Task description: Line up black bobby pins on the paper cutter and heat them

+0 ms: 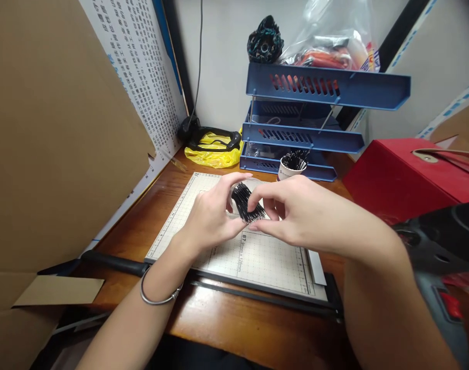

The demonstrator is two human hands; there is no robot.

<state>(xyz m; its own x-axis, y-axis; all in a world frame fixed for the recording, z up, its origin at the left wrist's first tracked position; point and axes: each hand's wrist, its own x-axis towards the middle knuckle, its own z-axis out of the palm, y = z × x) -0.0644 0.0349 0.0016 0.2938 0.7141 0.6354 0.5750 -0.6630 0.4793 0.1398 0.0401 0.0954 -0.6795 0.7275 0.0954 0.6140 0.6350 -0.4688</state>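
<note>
Over the paper cutter's gridded board (pixel 227 257), my left hand (pixel 209 213) is closed round what looks like a small clear container (pixel 253 181), mostly hidden by my fingers. A dense bundle of thin black pins (pixel 244 200), like hairpins with pale tips, shows between my two hands. My right hand (pixel 292 208) is closed, with its fingers curled against the bundle's near right side. Whether it has a pin between its fingertips is too small to tell. Just behind my right hand stands a white paper cup (pixel 290 169) filled with similar black pins.
The cutter's black handle (pixel 114 262) points left. Blue stacked trays (pixel 296 133) stand at the back, a yellow plastic bag (pixel 213 156) to their left. A red box (pixel 404 172) and a dark power tool (pixel 443 241) are at right; cardboard (pixel 45 128) walls the left.
</note>
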